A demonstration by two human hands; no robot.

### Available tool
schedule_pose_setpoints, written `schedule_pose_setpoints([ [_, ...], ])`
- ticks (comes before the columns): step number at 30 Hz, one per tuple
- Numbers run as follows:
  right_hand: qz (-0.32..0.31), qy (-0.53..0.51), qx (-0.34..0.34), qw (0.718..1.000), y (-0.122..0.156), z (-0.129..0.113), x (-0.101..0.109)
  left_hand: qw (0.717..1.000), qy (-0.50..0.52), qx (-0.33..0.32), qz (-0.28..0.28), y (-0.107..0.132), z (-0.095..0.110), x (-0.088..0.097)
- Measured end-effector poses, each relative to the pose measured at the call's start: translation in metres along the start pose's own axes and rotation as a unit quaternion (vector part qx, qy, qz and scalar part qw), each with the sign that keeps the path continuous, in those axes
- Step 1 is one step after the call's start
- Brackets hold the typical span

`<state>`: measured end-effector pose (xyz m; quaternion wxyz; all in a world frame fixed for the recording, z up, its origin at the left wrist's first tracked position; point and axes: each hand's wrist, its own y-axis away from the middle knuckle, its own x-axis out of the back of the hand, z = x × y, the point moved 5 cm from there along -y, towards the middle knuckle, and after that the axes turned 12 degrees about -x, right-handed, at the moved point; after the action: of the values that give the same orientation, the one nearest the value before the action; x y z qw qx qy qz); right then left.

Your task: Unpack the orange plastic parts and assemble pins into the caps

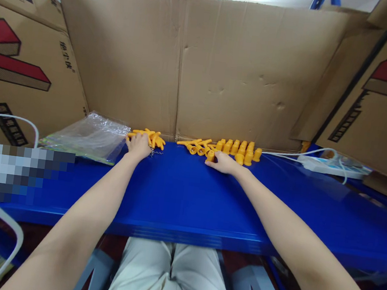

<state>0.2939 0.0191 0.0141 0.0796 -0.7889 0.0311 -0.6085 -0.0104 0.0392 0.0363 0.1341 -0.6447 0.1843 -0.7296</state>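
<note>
At the back of the blue table, my left hand (139, 145) has its fingers curled over a pile of yellow branching plastic pieces (157, 138). Which piece it grips is partly hidden by the hand. A short dark bead-like chain (156, 152) lies beside it. My right hand (225, 163) has thumb and fingers around a small yellow cup-shaped piece (210, 156), which touches or nearly touches the tabletop. Just behind stand several more yellow cup-shaped pieces (248, 156) in rows. Left of these lie yellow stemmed pieces with round open ends (193, 149).
A tall cardboard sheet (245, 71) walls off the back of the blue table (180, 195). Printed cartons (19, 67) flank it. A clear plastic bag (90, 137) lies at left. A white power strip (335, 167) and cables lie at right.
</note>
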Motion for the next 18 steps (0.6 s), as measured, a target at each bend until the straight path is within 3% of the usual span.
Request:
schedule_pose_setpoints([
  [5, 0.001, 0.0, 0.004, 1.0, 0.0, -0.001, 0.0, 0.997, 0.009, -0.079, -0.002, -0.002, 0.007, -0.008],
  [14, 0.001, 0.002, 0.007, 1.0, 0.0, -0.001, 0.001, 0.998, 0.005, -0.054, 0.01, -0.003, 0.005, -0.008],
  [18, 0.002, 0.009, 0.0, 1.0, 0.001, -0.001, 0.001, 0.997, 0.051, -0.036, 0.046, -0.003, 0.006, -0.001],
])
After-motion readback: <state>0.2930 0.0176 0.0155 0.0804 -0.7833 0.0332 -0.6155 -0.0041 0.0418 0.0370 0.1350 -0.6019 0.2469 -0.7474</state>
